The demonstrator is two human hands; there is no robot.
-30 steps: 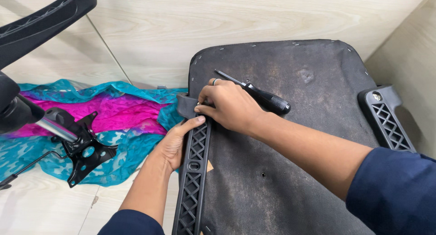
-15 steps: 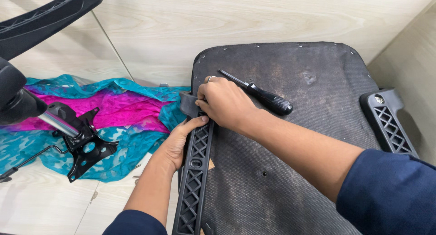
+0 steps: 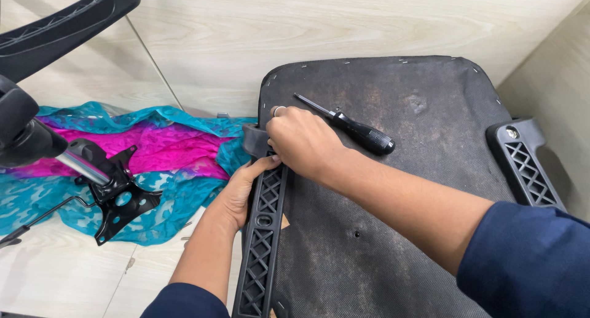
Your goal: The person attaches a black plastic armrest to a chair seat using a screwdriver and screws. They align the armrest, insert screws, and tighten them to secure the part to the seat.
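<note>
Two hands on one black lattice armrest bracket (image 3: 263,244), laid along the left edge of the upturned seat base (image 3: 393,189) with its long axis running from the near bottom edge away toward the wall. Left hand (image 3: 241,192) clamped on the bracket's outer side from the left, thumb lying over the top of the lattice. Right hand (image 3: 301,139) pressed down on the far end of the same bracket, fingers curled together over the grey bend there, ring visible on one finger. Right hand farther up the bracket, left hand just below it, the two nearly touching. Black-handled screwdriver (image 3: 350,124) resting loose on the seat base just beyond the right knuckles, shaft pointing up-left, handle toward the right; nearer the right hand than the left. Second armrest bracket (image 3: 522,164) on the far right edge, well apart. Hidden under the right hand: the bracket's far end and any screw or hole there; cannot tell whether anything small sits between the fingertips. Bracket's near end cut off by the bottom edge. Chair mechanism plate (image 3: 120,201) on turquoise and pink cloth (image 3: 160,152) off to the left
</note>
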